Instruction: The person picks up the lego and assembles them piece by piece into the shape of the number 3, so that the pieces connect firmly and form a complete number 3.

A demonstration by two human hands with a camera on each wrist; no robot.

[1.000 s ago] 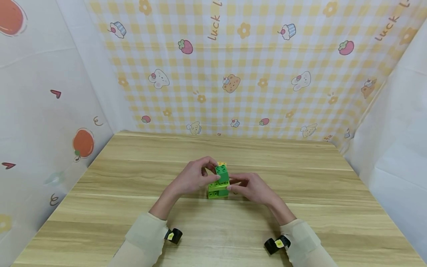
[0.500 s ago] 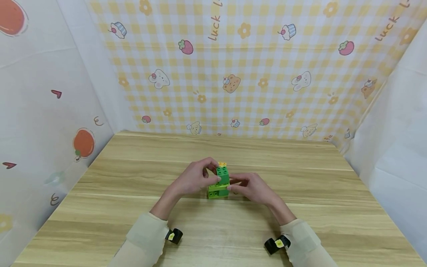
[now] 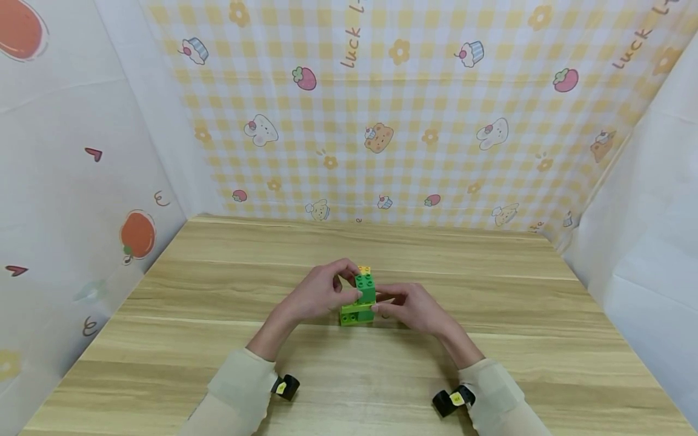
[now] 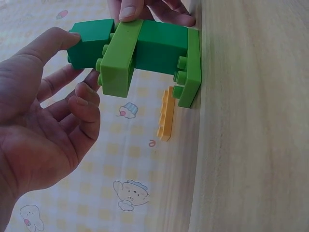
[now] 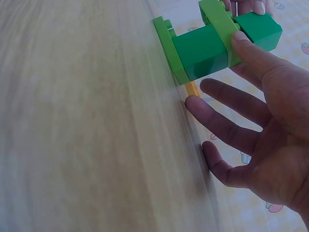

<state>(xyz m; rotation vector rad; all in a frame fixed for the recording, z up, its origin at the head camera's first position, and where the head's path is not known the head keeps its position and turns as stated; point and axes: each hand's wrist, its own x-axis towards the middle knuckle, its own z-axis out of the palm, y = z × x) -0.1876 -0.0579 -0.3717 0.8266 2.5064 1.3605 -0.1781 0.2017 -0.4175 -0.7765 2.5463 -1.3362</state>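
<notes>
A small stack of toy building bricks stands mid-table. Its light green base plate (image 4: 193, 67) bears a dark green brick (image 4: 161, 46), and a longer light green brick (image 4: 116, 67) lies over that. My left hand (image 3: 322, 290) pinches another dark green brick (image 3: 367, 295) between thumb and fingers at the stack's top right end. In the left wrist view, studs show in a narrow gap under this top brick. From the right, my right hand (image 3: 411, 307) grips the light green brick's end with thumb and index finger, its other fingers spread loosely.
A yellow-orange studded brick (image 4: 166, 116) lies on the wooden table (image 3: 349, 375) just behind the stack. A checked, printed cloth (image 3: 349, 121) rises at the table's back edge, with white cloth on both sides. Each wrist wears a small black camera.
The top dark green brick, pinched in my left hand, has shifted slightly right and down over the light green brick and sits straighter. My right hand has stayed in place.
</notes>
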